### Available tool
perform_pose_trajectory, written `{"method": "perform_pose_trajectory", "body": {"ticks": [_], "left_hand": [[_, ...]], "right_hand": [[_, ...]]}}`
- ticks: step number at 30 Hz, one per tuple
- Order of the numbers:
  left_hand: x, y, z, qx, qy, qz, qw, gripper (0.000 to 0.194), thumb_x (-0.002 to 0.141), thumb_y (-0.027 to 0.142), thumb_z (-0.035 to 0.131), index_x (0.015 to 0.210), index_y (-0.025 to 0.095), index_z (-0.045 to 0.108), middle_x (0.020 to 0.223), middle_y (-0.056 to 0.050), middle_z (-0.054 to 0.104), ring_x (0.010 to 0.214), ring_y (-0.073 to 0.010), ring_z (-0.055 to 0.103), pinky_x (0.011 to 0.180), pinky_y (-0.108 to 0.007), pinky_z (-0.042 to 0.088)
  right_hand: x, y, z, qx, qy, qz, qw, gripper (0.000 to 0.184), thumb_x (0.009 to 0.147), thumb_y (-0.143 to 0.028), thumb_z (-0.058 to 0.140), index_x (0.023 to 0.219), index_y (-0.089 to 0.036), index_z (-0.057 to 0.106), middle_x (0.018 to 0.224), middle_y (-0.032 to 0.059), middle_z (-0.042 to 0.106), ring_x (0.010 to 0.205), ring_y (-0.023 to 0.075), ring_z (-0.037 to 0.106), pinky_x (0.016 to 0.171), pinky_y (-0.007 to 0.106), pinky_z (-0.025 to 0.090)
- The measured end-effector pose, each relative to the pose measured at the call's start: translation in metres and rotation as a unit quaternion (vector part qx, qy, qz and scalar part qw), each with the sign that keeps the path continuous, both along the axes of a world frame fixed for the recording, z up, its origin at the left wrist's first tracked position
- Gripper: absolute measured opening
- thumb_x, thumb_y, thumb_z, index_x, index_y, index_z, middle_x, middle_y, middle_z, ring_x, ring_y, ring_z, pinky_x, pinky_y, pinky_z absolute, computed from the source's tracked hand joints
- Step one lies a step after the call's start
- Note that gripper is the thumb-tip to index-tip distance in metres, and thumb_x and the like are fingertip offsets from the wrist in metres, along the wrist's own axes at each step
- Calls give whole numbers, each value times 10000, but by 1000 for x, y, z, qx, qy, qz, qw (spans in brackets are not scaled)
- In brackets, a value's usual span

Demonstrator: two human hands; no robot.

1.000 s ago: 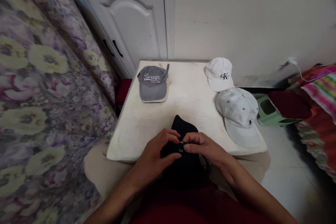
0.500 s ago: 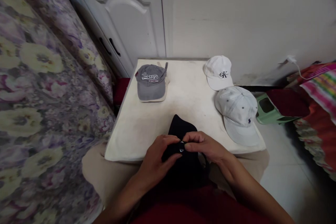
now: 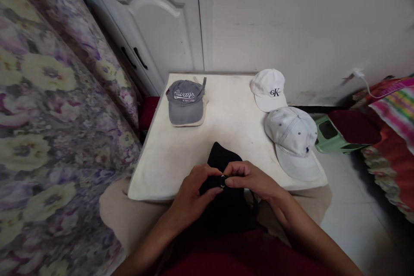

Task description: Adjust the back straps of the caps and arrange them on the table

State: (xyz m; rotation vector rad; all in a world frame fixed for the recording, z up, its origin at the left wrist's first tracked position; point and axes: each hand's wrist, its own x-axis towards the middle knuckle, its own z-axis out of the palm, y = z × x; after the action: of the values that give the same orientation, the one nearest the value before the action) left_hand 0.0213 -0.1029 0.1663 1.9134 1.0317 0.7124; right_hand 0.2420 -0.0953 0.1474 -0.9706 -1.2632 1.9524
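One white cap (image 3: 269, 88) and one pale cap (image 3: 291, 131) line the table (image 3: 226, 112) edge at right; a gray cap (image 3: 185, 105) overlaps a beige cap (image 3: 205, 110), far left. At the near edge, the fingers of left hand (image 3: 196, 187) and right hand (image 3: 252, 179) grip and partly hide a black cap (image 3: 223, 207) with bright metal.

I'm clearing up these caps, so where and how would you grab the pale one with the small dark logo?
I'd pinch the pale cap by its brim, from the near right: that thin, broad flap points toward the near right corner of the table, away from the white cap.
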Motion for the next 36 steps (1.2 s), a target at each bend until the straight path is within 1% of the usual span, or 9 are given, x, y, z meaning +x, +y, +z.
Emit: {"method": "perform_pose_trajectory", "body": {"ticks": [4, 10, 15, 20, 24, 27, 29, 32, 36], "left_hand": [[-3, 2, -4, 2, 2, 8, 1000, 215, 907, 297, 637, 1119, 282, 608, 1021, -11, 642, 987, -214, 584, 883, -368, 438], [-2, 3, -8, -3, 2, 23, 1000, 231, 902, 295, 644, 1130, 286, 607, 1032, -15, 638, 985, -216, 583, 874, -369, 443], [-2, 2, -8, -5, 3, 30, 1000, 222, 900, 291, 637, 1121, 290, 612, 1043, -16, 639, 991, -218, 583, 878, -371, 447], [-3, 3, -8, -4, 10, 29, 1000, 219, 900, 296, 633, 1118, 287, 619, 1029, -16, 643, 984, -219, 582, 875, -367, 447], [-4, 4, -9, -5, 2, 36, 999, 215, 900, 295, 634, 1114, 278, 618, 1024, -17, 648, 973, -216, 593, 863, -359, 454], [-4, 5, -10, -4, -3, 39, 999, 209, 899, 285, 638, 1107, 277, 617, 1013, -14, 651, 960, -211, 601, 853, -354, 457], [-4, 6, -10, -3, -5, 39, 999, 214, 899, 286, 639, 1112, 275, 615, 1018, -18, 652, 965, -213, 603, 860, -359, 459], [-4, 6, -10, -4, -3, 36, 999, 209, 901, 302, 636, 1107, 271, 618, 1020, -25, 653, 967, -217, 604, 866, -366, 467], [-4, 7, -9, -5, 4, 34, 999, 200, 901, 305, 630, 1097, 267, 619, 1024, -28, 649, 969, -220, 601, 868, -371, 471]], "right_hand": [[-5, -3, 6, 53, -42, -63, 996, 226, 775, -332, 778, 848, -202, 607, 740, -41, 550, 645, 107, 465, 582, 229, 360], [-10, -9, 16, 191, -99, -136, 967, 86, 804, -237, 726, 827, -211, 647, 968, 24, 598, 808, 151, 543, 733, 290, 437], [-9, -7, 16, 186, -119, -119, 968, 93, 795, -184, 730, 823, -211, 646, 1013, 23, 600, 826, 149, 539, 763, 293, 434], [-9, -5, 17, 176, -118, -89, 973, 106, 801, -191, 729, 790, -205, 625, 1086, 33, 576, 877, 160, 548, 749, 291, 427], [-13, -7, 18, 278, -170, -146, 934, 115, 782, -130, 720, 775, -213, 641, 1025, 37, 553, 962, 193, 553, 843, 333, 428], [-16, -10, 16, 327, -185, -155, 914, 113, 797, -127, 694, 780, -220, 632, 903, 24, 582, 807, 168, 551, 730, 309, 430], [-16, -11, 13, 314, -178, -147, 921, 105, 820, -144, 672, 774, -222, 617, 828, 9, 600, 690, 143, 513, 636, 286, 399], [-14, -11, 12, 241, -175, -131, 946, 66, 835, -190, 667, 796, -223, 626, 704, -25, 567, 579, 119, 442, 551, 267, 337], [-14, -8, 14, 167, -160, -117, 966, 62, 847, -276, 674, 860, -220, 653, 623, -50, 516, 568, 116, 438, 546, 254, 324]]}}
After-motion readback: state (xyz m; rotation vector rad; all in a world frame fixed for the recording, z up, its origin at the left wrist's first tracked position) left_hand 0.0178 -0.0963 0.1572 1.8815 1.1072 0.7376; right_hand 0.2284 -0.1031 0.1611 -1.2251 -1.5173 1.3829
